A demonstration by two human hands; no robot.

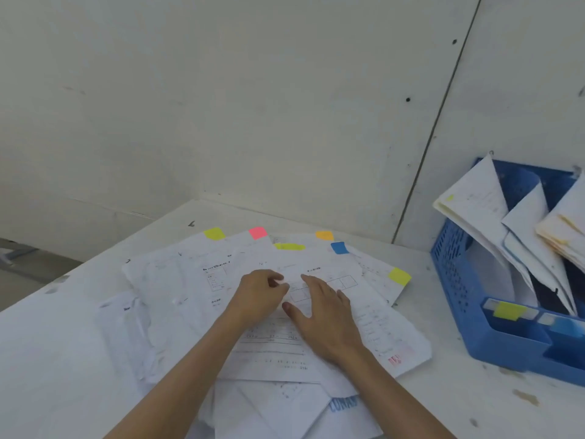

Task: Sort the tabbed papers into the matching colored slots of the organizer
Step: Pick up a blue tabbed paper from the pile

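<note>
A fanned pile of white printed papers [190, 280] lies on the table, with colored tabs along the far edges: yellow [214, 233], pink [258, 232], orange [324, 235], blue [339, 247] and another yellow [399, 276]. My left hand [258, 294] rests on the pile with its fingers curled, pinching at a sheet's edge. My right hand [323, 315] lies flat on the top sheet, fingers spread. The blue organizer [456, 280] stands at the right with several papers in its slots and a yellow label [509, 310] and a blue label [566, 326] on its front.
The white table [63, 359] sits in a corner of pale walls [285, 106]. More loose sheets lie under the pile toward the near edge [285, 407]. A floor strip shows at the far left [25, 264].
</note>
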